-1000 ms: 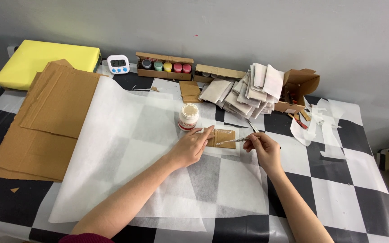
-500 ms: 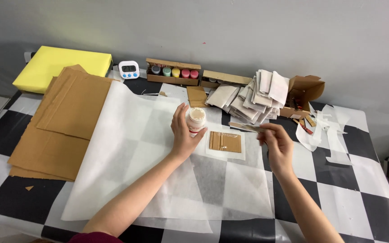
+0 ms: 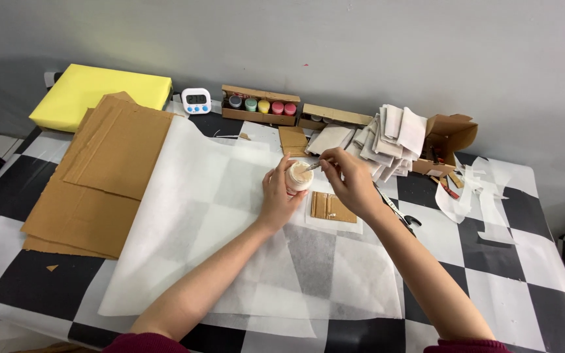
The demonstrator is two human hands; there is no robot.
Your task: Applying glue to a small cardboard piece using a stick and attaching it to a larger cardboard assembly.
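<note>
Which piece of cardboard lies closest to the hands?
The small brown piece on a white sheet just below the right hand; the large sheets lie far left, another small one farther back.

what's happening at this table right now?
A person is working over a large white sheet of thin paper spread on a black-and-white checkered table. The left hand grips a small round white jar, lid off. The right hand holds a thin brush-like stick with its tip at the jar's mouth. Just below lies a small brown cardboard piece on a white paper square. Flat brown cardboard sheets are stacked to the left.
</note>
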